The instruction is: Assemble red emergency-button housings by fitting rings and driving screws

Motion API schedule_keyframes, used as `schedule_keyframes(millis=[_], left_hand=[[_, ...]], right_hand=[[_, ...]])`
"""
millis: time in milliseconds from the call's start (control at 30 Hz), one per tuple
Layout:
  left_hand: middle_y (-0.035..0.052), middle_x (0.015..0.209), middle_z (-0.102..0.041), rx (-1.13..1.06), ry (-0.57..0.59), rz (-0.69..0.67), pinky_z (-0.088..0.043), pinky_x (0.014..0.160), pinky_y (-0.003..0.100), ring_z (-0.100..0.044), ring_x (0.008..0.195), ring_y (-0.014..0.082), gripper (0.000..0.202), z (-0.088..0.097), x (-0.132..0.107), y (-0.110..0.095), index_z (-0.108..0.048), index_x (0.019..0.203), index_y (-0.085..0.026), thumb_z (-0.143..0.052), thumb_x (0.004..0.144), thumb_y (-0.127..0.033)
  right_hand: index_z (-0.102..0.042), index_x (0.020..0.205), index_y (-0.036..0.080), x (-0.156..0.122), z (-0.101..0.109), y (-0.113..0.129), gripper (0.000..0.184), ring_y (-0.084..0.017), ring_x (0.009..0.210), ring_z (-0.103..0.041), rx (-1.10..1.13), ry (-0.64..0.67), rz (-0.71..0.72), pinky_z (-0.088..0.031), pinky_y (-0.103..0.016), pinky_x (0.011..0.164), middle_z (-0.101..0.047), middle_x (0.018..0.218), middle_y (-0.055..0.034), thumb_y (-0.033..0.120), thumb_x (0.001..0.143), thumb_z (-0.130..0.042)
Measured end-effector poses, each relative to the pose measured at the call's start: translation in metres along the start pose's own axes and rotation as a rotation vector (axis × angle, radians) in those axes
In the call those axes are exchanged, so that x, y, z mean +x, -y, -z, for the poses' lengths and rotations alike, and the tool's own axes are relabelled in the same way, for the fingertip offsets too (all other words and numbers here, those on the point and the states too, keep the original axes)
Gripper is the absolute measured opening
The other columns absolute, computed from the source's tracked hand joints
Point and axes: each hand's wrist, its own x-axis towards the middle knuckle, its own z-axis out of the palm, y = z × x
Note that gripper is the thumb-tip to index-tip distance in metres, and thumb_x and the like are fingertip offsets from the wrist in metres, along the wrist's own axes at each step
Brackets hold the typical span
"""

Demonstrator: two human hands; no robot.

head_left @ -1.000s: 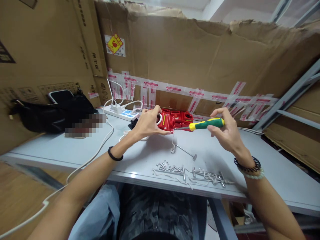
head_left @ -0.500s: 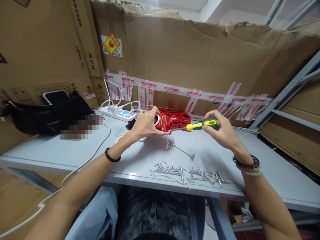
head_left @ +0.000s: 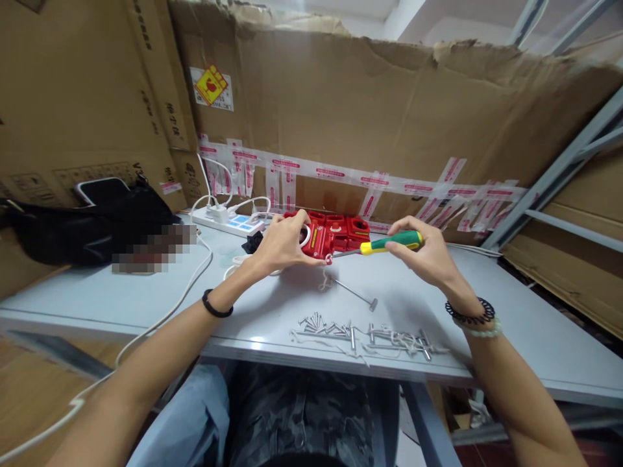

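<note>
My left hand [head_left: 286, 241] is closed around the left end of a red plastic device [head_left: 344, 227] with round openings and a white ring. My right hand [head_left: 424, 251] grips a screwdriver [head_left: 392, 242] by its green and yellow handle. The screwdriver's shaft points left and its tip meets the near edge of the red device, by my left thumb. White string hangs down there, and a thin metal T-shaped rod [head_left: 354, 293] lies just below on the table.
Several screws [head_left: 324, 324] and more metal rods with string [head_left: 403, 340] lie near the front edge of the white table [head_left: 525, 324]. A power strip [head_left: 228, 222] with white cables stands behind my left hand. A black bag [head_left: 92, 227] rests at the left. Cardboard [head_left: 360, 104] walls the back.
The screwdriver handle has turned in my right hand, so a greener side faces up. My left hand keeps its grip on the red device. The whole view has shifted slightly.
</note>
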Motion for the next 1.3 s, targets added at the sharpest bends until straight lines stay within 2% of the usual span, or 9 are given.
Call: schedule_keyframes(millis=[67, 133, 333, 500, 767, 933, 1033, 1200, 1300], left_hand=[[-0.0027, 0.07, -0.055, 0.005, 0.006, 0.001, -0.035, 0.083, 0.038, -0.053, 0.067, 0.0202, 0.073, -0.001, 0.0, 0.001, -0.043, 0.097, -0.02, -0.072, 0.052, -0.07], [-0.0011, 0.075, -0.057, 0.005, 0.004, -0.001, -0.035, 0.083, 0.038, -0.054, 0.07, 0.0211, 0.073, -0.001, 0.0, 0.002, -0.043, 0.097, -0.02, -0.072, 0.052, -0.069], [-0.0007, 0.074, -0.057, 0.001, 0.017, 0.01, -0.035, 0.082, 0.038, -0.055, 0.073, 0.0224, 0.074, 0.0, 0.0, 0.002, -0.043, 0.099, -0.02, -0.072, 0.052, -0.069], [-0.002, 0.07, -0.055, -0.02, 0.002, 0.039, -0.037, 0.08, 0.037, -0.053, 0.068, 0.0212, 0.073, 0.002, 0.0, -0.001, -0.044, 0.099, -0.02, -0.07, 0.053, -0.071], [-0.0062, 0.06, -0.047, -0.062, 0.003, 0.066, -0.038, 0.071, 0.034, -0.048, 0.057, 0.0175, 0.068, 0.004, 0.001, -0.004, -0.044, 0.098, -0.021, -0.072, 0.056, -0.066], [-0.0058, 0.06, -0.048, -0.088, 0.007, 0.091, -0.036, 0.065, 0.031, -0.048, 0.057, 0.0171, 0.066, 0.006, 0.001, -0.004, -0.044, 0.097, -0.02, -0.072, 0.056, -0.064], [-0.0055, 0.063, -0.05, -0.136, 0.026, 0.083, -0.035, 0.062, 0.029, -0.047, 0.058, 0.0162, 0.067, 0.007, 0.0, -0.005, -0.045, 0.097, -0.02, -0.073, 0.055, -0.064], [-0.0015, 0.073, -0.057, -0.209, 0.189, -0.055, -0.034, 0.06, 0.027, -0.051, 0.065, 0.0182, 0.071, 0.005, 0.005, -0.021, -0.045, 0.1, -0.021, -0.072, 0.054, -0.067], [0.0016, 0.08, -0.061, -0.149, 0.325, -0.205, -0.036, 0.068, 0.03, -0.056, 0.073, 0.0222, 0.07, -0.003, 0.013, -0.042, -0.046, 0.099, -0.02, -0.072, 0.054, -0.068]], right_hand=[[-0.058, 0.084, 0.018, -0.001, 0.003, 0.001, 0.021, -0.008, 0.043, -0.046, 0.035, 0.113, -0.045, -0.036, -0.022, 0.044, -0.053, 0.056, 0.0049, 0.031, 0.071, -0.066], [-0.059, 0.085, 0.017, -0.001, 0.004, 0.001, 0.023, -0.009, 0.041, -0.048, 0.05, 0.15, -0.087, -0.036, -0.022, 0.042, -0.054, 0.053, 0.0041, 0.037, 0.075, -0.064], [-0.058, 0.056, 0.016, 0.0, -0.004, -0.004, 0.041, -0.008, 0.043, -0.041, -0.127, -0.032, -0.058, -0.031, -0.023, 0.043, -0.051, 0.045, 0.0009, 0.048, 0.081, -0.058], [-0.061, 0.065, 0.017, 0.001, -0.005, -0.005, 0.032, -0.01, 0.042, -0.042, -0.001, -0.132, -0.05, -0.032, -0.024, 0.043, -0.05, 0.045, 0.0026, 0.045, 0.08, -0.06], [-0.058, 0.059, 0.019, -0.001, -0.003, 0.0, 0.035, -0.011, 0.04, -0.04, 0.01, -0.245, -0.029, -0.031, -0.026, 0.041, -0.048, 0.043, 0.0027, 0.048, 0.079, -0.06], [-0.059, 0.061, 0.019, -0.001, 0.003, 0.0, 0.03, -0.011, 0.041, -0.039, 0.016, -0.326, -0.028, -0.03, -0.026, 0.043, -0.046, 0.044, 0.0033, 0.042, 0.08, -0.061], [-0.06, 0.062, 0.019, 0.0, 0.011, 0.0, 0.024, -0.011, 0.045, -0.039, 0.018, -0.439, 0.01, -0.031, -0.027, 0.046, -0.045, 0.048, 0.0035, 0.037, 0.078, -0.064], [-0.055, 0.055, 0.02, 0.002, 0.026, -0.004, 0.026, -0.013, 0.049, -0.043, 0.104, -0.687, 0.098, -0.034, -0.029, 0.049, -0.048, 0.053, 0.0013, 0.029, 0.077, -0.064], [-0.051, 0.052, 0.022, 0.003, 0.031, -0.01, 0.029, -0.014, 0.049, -0.042, 0.106, -0.717, 0.1, -0.034, -0.032, 0.05, -0.048, 0.053, 0.0003, 0.029, 0.078, -0.063]])
